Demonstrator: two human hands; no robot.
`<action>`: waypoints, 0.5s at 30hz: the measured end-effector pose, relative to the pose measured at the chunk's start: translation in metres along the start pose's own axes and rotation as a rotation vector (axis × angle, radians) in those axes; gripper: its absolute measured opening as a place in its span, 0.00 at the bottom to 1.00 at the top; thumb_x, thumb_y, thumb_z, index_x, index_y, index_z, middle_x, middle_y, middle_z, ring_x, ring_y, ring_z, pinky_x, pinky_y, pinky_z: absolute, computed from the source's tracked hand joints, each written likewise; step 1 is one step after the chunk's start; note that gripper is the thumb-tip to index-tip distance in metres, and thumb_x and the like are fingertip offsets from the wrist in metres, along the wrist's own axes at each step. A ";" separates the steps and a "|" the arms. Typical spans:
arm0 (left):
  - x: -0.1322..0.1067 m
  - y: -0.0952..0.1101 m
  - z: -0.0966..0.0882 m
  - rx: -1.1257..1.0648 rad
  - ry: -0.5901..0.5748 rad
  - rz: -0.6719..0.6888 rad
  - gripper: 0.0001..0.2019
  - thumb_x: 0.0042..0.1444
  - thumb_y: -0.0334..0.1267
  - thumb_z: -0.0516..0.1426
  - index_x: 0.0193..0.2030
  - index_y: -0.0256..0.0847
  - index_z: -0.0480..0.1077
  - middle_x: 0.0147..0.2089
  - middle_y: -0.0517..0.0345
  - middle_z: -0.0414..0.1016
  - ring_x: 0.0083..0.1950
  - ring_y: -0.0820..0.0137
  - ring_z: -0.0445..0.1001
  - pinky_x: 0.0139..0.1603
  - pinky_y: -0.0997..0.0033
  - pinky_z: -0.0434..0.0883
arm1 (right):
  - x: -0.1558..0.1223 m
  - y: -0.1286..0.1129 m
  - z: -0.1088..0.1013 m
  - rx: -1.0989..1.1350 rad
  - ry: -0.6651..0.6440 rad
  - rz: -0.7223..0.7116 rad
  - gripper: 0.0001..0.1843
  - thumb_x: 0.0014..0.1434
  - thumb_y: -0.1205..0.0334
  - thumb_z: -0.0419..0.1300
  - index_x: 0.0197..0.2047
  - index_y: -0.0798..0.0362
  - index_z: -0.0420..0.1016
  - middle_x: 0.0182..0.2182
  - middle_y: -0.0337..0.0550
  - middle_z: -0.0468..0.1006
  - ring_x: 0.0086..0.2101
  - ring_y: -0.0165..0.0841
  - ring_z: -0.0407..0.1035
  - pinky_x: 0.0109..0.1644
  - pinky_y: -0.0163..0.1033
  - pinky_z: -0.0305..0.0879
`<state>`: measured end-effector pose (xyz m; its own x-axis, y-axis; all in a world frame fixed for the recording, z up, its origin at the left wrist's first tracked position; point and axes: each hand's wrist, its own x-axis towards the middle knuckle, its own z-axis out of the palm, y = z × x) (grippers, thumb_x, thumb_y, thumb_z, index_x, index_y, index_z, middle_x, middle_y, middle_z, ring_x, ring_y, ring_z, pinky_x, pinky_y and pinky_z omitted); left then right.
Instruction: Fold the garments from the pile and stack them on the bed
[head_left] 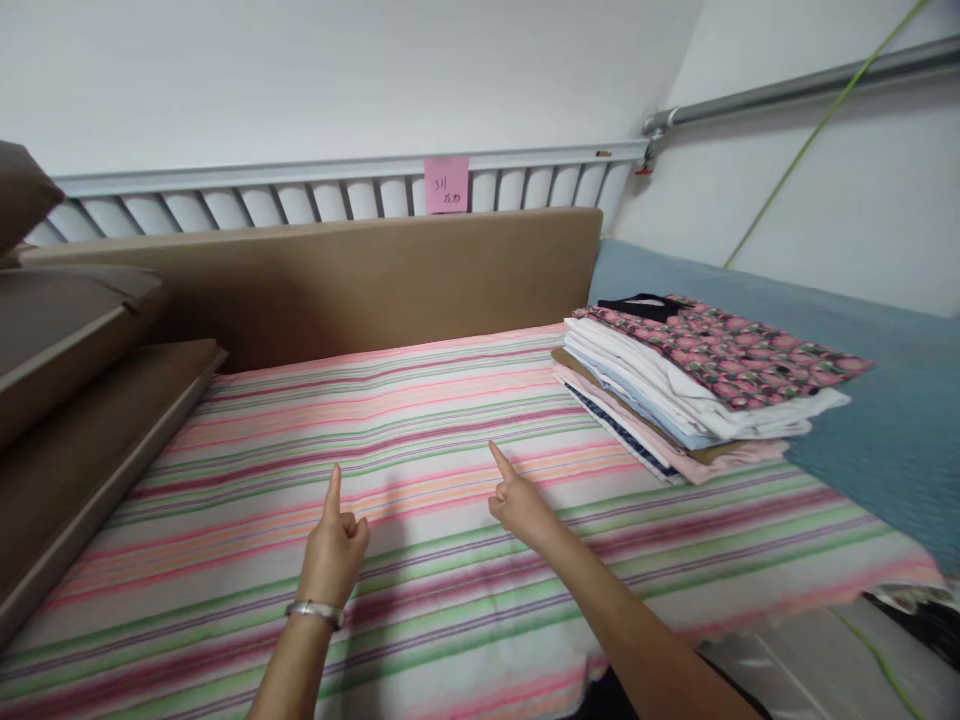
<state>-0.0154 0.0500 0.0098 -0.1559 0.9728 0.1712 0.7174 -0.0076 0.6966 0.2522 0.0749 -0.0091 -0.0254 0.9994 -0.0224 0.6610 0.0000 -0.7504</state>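
My left hand (334,538) hovers over the striped cloth (420,400), its index finger stretched forward and the other fingers curled in. A silver bracelet (315,613) circles that wrist. To its right, my right hand (517,503) makes the same pointing shape, angled toward the upper left. Neither hand holds anything, and whether they touch the cloth I cannot tell. Nearest to my right hand is a stack of folded clothes (652,390), in white, light blue, brown, pink and dark blue. On top of it lies a pink-and-black patterned garment (750,350).
Brown cushions (82,440) are piled at the left. A long brown cushion (390,285) stands against a white radiator (292,200) bearing a pink note (447,185). Blue fabric (885,440) covers the right side. A grey pipe (810,85) and a green cord (817,135) cross the wall.
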 end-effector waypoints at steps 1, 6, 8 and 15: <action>0.000 0.000 0.000 0.000 -0.005 -0.004 0.39 0.52 0.41 0.48 0.69 0.31 0.37 0.16 0.74 0.48 0.19 0.73 0.55 0.25 0.74 0.54 | 0.000 0.001 0.001 -0.005 0.004 -0.010 0.47 0.47 0.74 0.50 0.69 0.57 0.35 0.11 0.24 0.53 0.16 0.27 0.50 0.21 0.31 0.44; 0.001 0.000 -0.001 0.030 -0.026 -0.019 0.39 0.51 0.40 0.47 0.68 0.30 0.37 0.15 0.74 0.48 0.18 0.72 0.56 0.25 0.74 0.54 | 0.001 0.002 0.004 -0.033 0.013 -0.022 0.48 0.47 0.75 0.50 0.69 0.55 0.36 0.11 0.24 0.54 0.16 0.26 0.50 0.21 0.31 0.43; 0.001 -0.002 -0.001 0.045 -0.041 -0.031 0.39 0.51 0.40 0.47 0.68 0.30 0.37 0.15 0.74 0.49 0.18 0.72 0.56 0.25 0.74 0.54 | 0.001 0.002 0.005 -0.034 0.020 -0.026 0.48 0.47 0.75 0.50 0.69 0.55 0.36 0.11 0.24 0.54 0.16 0.26 0.50 0.21 0.31 0.43; -0.002 -0.005 -0.005 0.068 -0.059 -0.031 0.39 0.52 0.41 0.47 0.69 0.32 0.35 0.16 0.74 0.50 0.19 0.72 0.58 0.26 0.74 0.57 | 0.002 0.003 0.006 -0.042 0.010 -0.020 0.48 0.46 0.75 0.50 0.69 0.55 0.36 0.11 0.24 0.54 0.15 0.27 0.51 0.21 0.31 0.44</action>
<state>-0.0222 0.0468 0.0094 -0.1397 0.9844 0.1070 0.7573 0.0367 0.6520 0.2493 0.0767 -0.0154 -0.0317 0.9995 -0.0005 0.6910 0.0216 -0.7225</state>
